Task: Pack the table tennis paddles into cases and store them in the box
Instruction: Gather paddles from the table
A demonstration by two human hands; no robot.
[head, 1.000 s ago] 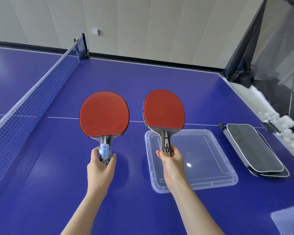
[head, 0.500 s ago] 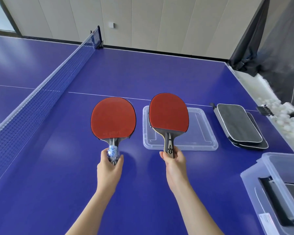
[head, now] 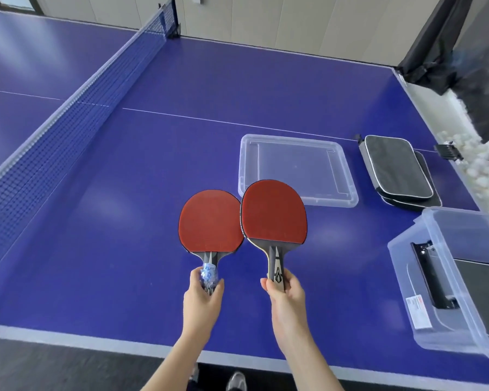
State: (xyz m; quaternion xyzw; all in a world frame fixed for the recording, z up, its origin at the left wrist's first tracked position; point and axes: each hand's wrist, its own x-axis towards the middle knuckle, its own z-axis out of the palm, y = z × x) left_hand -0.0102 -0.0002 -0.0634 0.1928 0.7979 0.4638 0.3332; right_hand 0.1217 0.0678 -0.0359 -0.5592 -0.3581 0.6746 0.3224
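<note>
My left hand (head: 202, 299) grips the blue-wrapped handle of a red paddle (head: 209, 221). My right hand (head: 285, 294) grips the wooden handle of a second red paddle (head: 273, 213), whose blade overlaps the first one's right edge. Both are held upright above the blue table. Two black cases (head: 397, 170) lie stacked at the right. A clear plastic box (head: 446, 277) stands at the near right with a dark case inside.
A clear box lid (head: 297, 172) lies flat just beyond the paddles. The net (head: 68, 117) runs along the left. White balls (head: 480, 162) fill a trough beyond the table's right edge. The table's near edge (head: 96, 338) is close to my body.
The view has drawn back and tilted down, so the near table edge and more of the box show. The two paddles have come closer together, their blades now overlapping.
</note>
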